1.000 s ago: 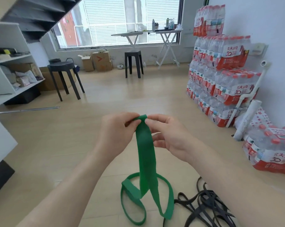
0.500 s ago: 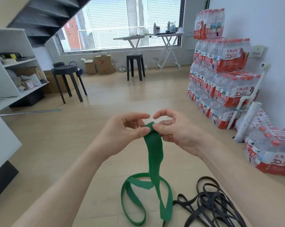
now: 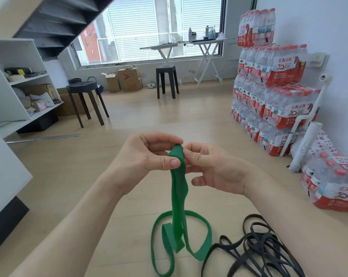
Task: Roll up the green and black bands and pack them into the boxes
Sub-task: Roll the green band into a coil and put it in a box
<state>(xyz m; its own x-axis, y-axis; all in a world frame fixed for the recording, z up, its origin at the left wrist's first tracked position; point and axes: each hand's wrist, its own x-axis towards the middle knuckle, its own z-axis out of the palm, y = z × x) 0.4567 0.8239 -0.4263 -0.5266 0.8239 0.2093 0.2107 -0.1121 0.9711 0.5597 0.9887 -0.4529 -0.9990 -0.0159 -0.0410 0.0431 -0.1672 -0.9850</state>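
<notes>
pinching the top end of the green band (image 3: 178, 188) between both hands, you hold it up in front of you above the floor (image 3: 73, 176). your left hand (image 3: 147, 156) presses its thumb on the front of the band's end, with the forefinger curled over the top. your right hand (image 3: 215, 168) grips the same end from the other side, thumb and forefinger closed on it and the lower fingers loosely curled beneath. the end is bent over into a small fold between your fingertips. below your hands the band hangs straight down as a doubled strip, and its lower part lies in loose loops on the floor. just to the right of those loops the black bands (image 3: 259, 248) lie in a tangled heap on the floor, well below your hands. packs of bottled water (image 3: 273, 92) are stacked against the right wall. two black stools (image 3: 85, 100) stand further back, and cardboard boxes (image 3: 127, 78) sit under the window.
</notes>
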